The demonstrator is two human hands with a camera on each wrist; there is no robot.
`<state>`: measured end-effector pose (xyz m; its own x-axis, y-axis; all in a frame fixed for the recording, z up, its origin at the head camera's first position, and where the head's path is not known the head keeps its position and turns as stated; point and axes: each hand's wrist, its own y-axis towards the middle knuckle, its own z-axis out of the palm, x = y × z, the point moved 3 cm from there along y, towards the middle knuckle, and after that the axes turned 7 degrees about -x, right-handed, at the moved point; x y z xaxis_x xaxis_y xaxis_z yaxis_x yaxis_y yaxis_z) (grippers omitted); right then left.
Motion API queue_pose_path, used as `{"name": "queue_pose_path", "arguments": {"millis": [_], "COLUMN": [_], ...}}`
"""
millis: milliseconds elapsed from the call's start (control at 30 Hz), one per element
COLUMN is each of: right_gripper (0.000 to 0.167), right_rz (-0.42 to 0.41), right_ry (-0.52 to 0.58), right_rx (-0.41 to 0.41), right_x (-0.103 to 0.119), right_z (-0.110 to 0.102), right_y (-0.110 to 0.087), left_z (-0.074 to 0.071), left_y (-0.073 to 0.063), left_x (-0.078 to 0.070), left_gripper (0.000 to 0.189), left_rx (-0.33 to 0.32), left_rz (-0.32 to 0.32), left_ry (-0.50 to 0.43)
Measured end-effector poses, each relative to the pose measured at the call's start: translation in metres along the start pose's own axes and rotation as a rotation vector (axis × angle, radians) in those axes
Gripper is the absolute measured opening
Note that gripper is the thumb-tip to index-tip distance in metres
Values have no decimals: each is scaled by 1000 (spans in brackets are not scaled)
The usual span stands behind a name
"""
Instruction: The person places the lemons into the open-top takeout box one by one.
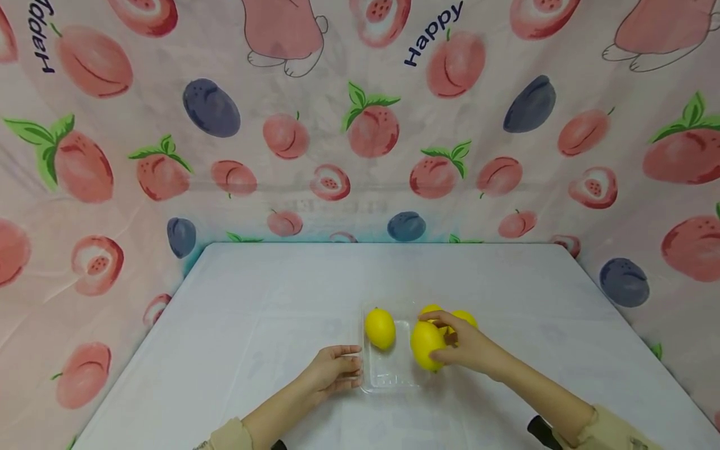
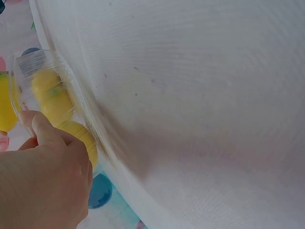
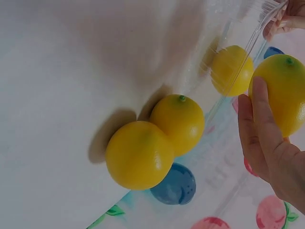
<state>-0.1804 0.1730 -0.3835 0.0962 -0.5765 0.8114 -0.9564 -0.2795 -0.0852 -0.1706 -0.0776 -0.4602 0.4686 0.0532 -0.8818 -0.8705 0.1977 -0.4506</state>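
A clear plastic tray (image 1: 394,381) sits on the table with one lemon (image 1: 380,329) inside, toward its far left. My left hand (image 1: 337,370) grips the tray's left edge; in the left wrist view the thumb of this left hand (image 2: 52,167) lies along the rim. My right hand (image 1: 464,340) holds another lemon (image 1: 427,345) over the tray's right side, fingers and thumb round it. Just beyond the right hand, two more lemons (image 3: 139,155) lie side by side on the table outside the tray, partly hidden by that hand in the head view.
A white cloth covers the table (image 1: 270,294). Behind it and along the sides hangs a fruit-printed curtain (image 1: 332,144). A dark object (image 1: 542,431) shows beside the right sleeve at the front.
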Motion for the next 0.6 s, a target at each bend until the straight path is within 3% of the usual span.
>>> {"name": "queue_pose_path", "arguments": {"millis": [600], "right_gripper": [56], "right_rz": [-35], "right_ry": [32], "right_rx": [66], "right_x": [10], "right_z": [33], "right_y": [14], "left_z": [0], "left_y": [0], "left_x": [0], "left_gripper": [41], "left_rx": [-2], "left_rz": [8], "left_ry": [-6]}}
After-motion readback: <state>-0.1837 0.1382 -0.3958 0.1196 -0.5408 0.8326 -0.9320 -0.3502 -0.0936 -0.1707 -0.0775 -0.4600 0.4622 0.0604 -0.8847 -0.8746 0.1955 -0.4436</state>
